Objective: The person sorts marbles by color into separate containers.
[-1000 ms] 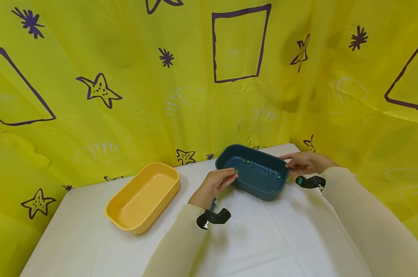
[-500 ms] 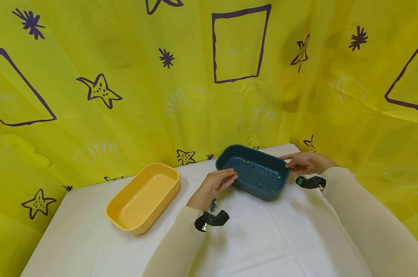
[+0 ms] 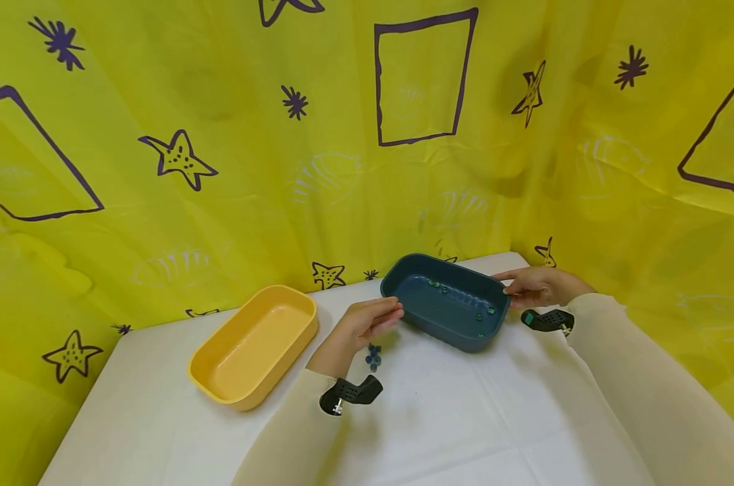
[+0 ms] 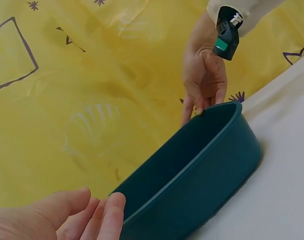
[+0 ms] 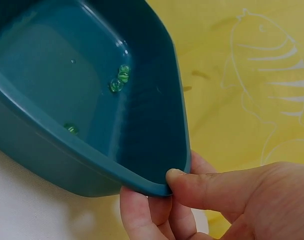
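A dark teal bin (image 3: 442,317) stands at the back right of the table, with several green glass marbles (image 3: 491,310) on its floor. My right hand (image 3: 539,287) pinches the bin's rim at its right end, thumb over the edge and fingers beneath, as the right wrist view shows (image 5: 206,200). My left hand (image 3: 363,324) hovers at the bin's left front rim, fingers loosely extended and holding nothing; in the left wrist view its fingertips (image 4: 117,202) overlap the near end of the rim. On the cloth below it lies a small cluster of blue marbles (image 3: 373,358).
To the left stands a yellow bin (image 3: 254,347) with no marbles in it. White cloth (image 3: 452,418) covers the table. A yellow patterned curtain (image 3: 245,135) hangs right behind the table's back edge and along the right side.
My left hand let go of a green marble, which dropped into the teal bin and rolled right. That hand then drew back left, uncovering the blue marbles. My right hand kept its place.
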Demonstrator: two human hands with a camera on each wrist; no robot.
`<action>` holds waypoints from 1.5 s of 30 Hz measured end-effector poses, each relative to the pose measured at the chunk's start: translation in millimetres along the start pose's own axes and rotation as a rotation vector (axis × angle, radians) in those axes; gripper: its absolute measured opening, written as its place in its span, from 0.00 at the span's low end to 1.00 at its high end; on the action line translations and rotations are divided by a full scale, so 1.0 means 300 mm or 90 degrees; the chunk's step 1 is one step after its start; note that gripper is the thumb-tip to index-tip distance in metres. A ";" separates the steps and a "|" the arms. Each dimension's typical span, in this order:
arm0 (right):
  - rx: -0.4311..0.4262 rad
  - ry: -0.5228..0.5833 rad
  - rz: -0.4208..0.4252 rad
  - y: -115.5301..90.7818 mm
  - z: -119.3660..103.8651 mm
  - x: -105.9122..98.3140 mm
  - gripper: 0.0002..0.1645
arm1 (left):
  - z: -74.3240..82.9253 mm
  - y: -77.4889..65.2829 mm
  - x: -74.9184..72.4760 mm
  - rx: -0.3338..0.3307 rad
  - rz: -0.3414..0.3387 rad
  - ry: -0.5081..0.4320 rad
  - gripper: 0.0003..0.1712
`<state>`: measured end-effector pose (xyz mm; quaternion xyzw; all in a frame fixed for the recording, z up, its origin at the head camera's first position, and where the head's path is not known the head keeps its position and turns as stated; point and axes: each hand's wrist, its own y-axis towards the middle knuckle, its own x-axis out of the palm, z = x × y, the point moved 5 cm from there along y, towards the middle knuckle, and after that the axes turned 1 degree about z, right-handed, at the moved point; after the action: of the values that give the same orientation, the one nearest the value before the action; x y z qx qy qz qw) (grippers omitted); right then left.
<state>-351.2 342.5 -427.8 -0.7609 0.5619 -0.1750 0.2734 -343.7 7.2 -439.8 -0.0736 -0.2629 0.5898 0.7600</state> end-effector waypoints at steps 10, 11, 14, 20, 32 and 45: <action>-0.012 -0.018 -0.016 0.002 -0.003 0.005 0.38 | 0.092 -0.098 -0.172 0.049 0.047 0.050 0.22; -0.011 -0.015 -0.016 0.002 -0.004 0.006 0.38 | 0.100 -0.108 -0.190 0.056 0.046 0.045 0.22; -0.015 -0.034 -0.013 -0.001 -0.007 0.005 0.37 | 0.118 -0.151 -0.239 0.099 0.010 0.047 0.21; -0.011 -0.027 -0.013 -0.004 -0.003 0.005 0.37 | 0.136 -0.170 -0.323 0.073 0.048 0.028 0.18; -0.002 -0.005 -0.013 0.009 0.002 0.007 0.38 | 0.176 -0.239 -0.457 0.071 0.033 0.069 0.11; -0.009 0.015 -0.023 0.011 0.004 0.006 0.39 | 0.276 -0.352 -0.641 0.075 0.049 0.054 0.12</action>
<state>-352.5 340.3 -430.7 -0.7705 0.5527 -0.1848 0.2584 -325.4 -220.1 -384.8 -0.0635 -0.1925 0.6293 0.7503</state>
